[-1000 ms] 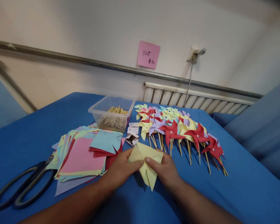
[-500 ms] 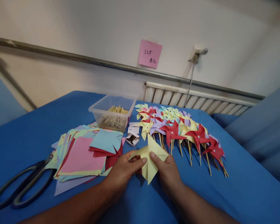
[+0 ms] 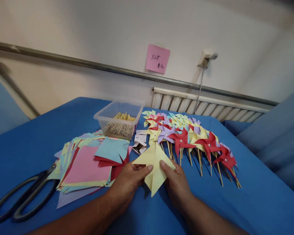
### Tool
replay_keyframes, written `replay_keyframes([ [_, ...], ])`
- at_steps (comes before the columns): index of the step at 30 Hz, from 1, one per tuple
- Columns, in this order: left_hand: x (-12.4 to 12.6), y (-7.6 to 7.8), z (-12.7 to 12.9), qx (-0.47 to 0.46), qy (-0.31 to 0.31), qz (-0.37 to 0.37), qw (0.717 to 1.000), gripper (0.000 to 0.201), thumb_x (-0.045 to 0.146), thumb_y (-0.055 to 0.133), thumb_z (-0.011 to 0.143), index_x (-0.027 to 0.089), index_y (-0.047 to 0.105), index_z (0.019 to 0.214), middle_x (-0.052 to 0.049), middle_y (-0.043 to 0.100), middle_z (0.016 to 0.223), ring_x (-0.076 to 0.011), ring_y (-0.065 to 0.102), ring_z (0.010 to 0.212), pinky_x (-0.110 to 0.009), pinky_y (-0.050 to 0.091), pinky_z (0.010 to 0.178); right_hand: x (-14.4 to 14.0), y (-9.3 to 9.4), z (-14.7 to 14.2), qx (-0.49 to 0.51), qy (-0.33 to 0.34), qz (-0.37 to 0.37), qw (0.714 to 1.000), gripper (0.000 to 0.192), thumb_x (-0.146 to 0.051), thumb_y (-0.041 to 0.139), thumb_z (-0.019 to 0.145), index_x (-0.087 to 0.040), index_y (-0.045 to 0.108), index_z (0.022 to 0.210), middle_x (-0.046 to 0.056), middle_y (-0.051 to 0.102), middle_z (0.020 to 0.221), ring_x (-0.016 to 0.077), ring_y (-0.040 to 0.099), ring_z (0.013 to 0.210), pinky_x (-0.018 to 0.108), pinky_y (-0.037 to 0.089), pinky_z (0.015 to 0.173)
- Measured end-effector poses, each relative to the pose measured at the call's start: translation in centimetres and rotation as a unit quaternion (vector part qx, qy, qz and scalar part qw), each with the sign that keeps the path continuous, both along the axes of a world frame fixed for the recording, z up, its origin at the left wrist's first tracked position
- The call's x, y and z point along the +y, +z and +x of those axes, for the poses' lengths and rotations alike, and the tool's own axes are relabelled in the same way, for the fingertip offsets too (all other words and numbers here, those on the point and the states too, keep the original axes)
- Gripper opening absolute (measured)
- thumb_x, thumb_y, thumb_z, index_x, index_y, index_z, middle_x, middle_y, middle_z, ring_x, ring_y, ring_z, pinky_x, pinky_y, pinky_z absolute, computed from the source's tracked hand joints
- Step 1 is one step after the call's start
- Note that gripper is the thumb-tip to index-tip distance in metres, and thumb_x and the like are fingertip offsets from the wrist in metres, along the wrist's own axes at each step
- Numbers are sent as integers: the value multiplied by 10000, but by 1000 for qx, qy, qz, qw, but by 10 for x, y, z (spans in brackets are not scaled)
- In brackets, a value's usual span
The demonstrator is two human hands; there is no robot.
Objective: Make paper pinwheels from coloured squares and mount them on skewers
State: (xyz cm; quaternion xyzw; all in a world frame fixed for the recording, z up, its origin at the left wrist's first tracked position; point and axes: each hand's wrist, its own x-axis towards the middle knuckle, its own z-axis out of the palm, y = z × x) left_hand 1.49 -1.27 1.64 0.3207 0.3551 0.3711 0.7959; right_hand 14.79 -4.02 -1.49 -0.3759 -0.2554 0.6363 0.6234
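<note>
Left hand [image 3: 128, 181] and right hand [image 3: 176, 182] are both pinching the folded pale-yellow paper pinwheel blank [image 3: 154, 166], fingers clamped on it, at lower centre of frame above the blue tabletop [image 3: 247, 199].

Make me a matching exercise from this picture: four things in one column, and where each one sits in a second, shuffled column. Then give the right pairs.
Things:
1. scissors
2. yellow paper
3. plastic tub
4. pink note

Places:
A. stuck on the wall
B. held between the left hand and the right hand
C. on the blue cloth, at the far left
D. behind the stack of coloured sheets, with wooden sticks inside

Pairs: 1-C, 2-B, 3-D, 4-A
</note>
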Motion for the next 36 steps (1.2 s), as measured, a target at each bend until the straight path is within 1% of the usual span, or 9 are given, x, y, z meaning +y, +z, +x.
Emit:
replay_keyframes([
  [7, 3, -5, -1, 27, 21, -10, 999, 426, 276, 804, 640, 102, 706, 1016, -141, 764, 909, -243, 712, 733, -307, 531, 644, 0, -4, -1, -35, -10, -11, 999, 388, -413, 741, 707, -160, 669, 992, 66, 736, 800, 212, 674, 643, 330, 530, 613],
  [11, 4, -4, -2, 38, 28, -8, 999, 333, 239, 778, 672, 94, 719, 966, -131, 769, 835, -212, 702, 655, -307, 530, 665, 1, -3, 4, -131, -88, 15, 987, 381, -385, 729, 719, -200, 591, 1023, 47, 693, 874, 191, 648, 697, 317, 508, 634],
  [13, 4, -2, -2, 36, 31, -1, 999, 315, 247, 764, 688, 96, 720, 961, -130, 768, 837, -220, 702, 675, -318, 531, 679, 0, -1, 8, -201, -155, 54, 966, 361, -352, 699, 747, -225, 556, 1054, 50, 648, 966, 191, 624, 809, 323, 494, 700],
  [16, 5, -2, -2, 32, 36, 14, 999, 319, 264, 758, 695, 110, 718, 972, -121, 767, 862, -227, 701, 726, -324, 527, 712, -2, 4, 12, -338, -213, 138, 906, 228, -285, 659, 775, -231, 581, 983, 72, 555, 1149, 214, 560, 1005, 360, 448, 832],
  [18, 6, -3, -2, 38, 39, 23, 998, 345, 287, 770, 680, 120, 717, 978, -109, 767, 857, -221, 696, 723, -317, 521, 710, -5, 8, 13, -416, -195, 191, 868, 134, -240, 652, 773, -225, 610, 899, 72, 509, 1211, 232, 508, 1109, 390, 396, 926],
  [20, 6, -5, -3, 47, 39, 29, 998, 375, 306, 788, 650, 128, 719, 973, -96, 766, 841, -218, 690, 702, -310, 516, 690, -8, 11, 11, -455, -155, 206, 852, 114, -207, 660, 758, -225, 624, 865, 71, 513, 1195, 241, 486, 1147, 397, 366, 965],
  [25, 6, -5, -3, 78, 37, 46, 995, 336, 251, 806, 603, 146, 732, 913, -62, 765, 792, -202, 676, 665, -291, 505, 660, -8, 10, 6, -458, -105, 150, 870, 79, -197, 689, 725, -219, 633, 776, 70, 553, 1142, 244, 511, 1115, 353, 389, 924],
  [29, 8, -5, -3, 111, 38, 55, 992, 271, 246, 816, 576, 151, 740, 819, -43, 758, 734, -193, 662, 657, -275, 496, 644, -4, 4, 7, -443, -75, 150, 881, 78, -230, 674, 730, -218, 617, 678, 39, 601, 927, 213, 564, 951, 327, 421, 855],
  [36, 6, -7, -5, 99, 2, 63, 993, 329, 373, 754, 676, 138, 739, 905, -63, 754, 758, -186, 646, 639, -274, 483, 626, -4, 2, 8, -450, -54, 131, 882, 95, -238, 656, 747, -225, 622, 659, -6, 577, 670, 202, 571, 840, 351, 395, 902],
])
